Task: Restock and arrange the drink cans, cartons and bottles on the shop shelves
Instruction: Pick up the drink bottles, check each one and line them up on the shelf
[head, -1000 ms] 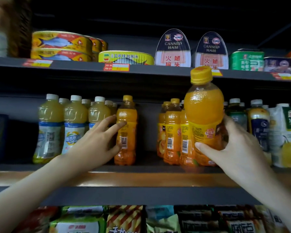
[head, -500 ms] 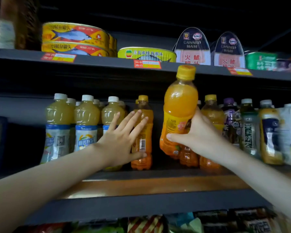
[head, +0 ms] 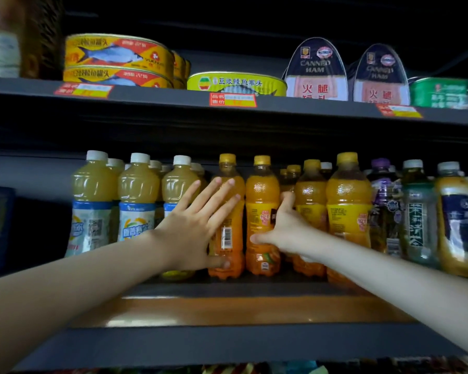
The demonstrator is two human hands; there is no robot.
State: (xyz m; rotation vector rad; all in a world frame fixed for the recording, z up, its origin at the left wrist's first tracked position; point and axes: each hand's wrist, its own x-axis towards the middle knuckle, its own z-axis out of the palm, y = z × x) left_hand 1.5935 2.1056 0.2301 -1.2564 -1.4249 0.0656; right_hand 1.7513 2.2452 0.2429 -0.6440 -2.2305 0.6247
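Note:
On the middle shelf (head: 227, 309) an orange juice bottle with a yellow cap (head: 261, 203) stands upright, and my right hand (head: 284, 228) grips its lower half from the right. Just left of it stands another orange bottle (head: 229, 238) with its barcode facing me. My left hand (head: 197, 225) lies flat against that bottle with fingers spread and straight. More orange bottles (head: 347, 206) stand to the right.
Pale yellow bottles with white caps (head: 138, 195) fill the shelf's left part. Dark tea and purple bottles (head: 414, 211) stand at the right. The upper shelf holds fish tins (head: 116, 60) and canned ham (head: 318, 74). Snack packets show below.
My right hand lowered the lifted orange bottle into the gap and set it upright beside the single orange bottle. My left hand stayed flat on that neighbouring bottle.

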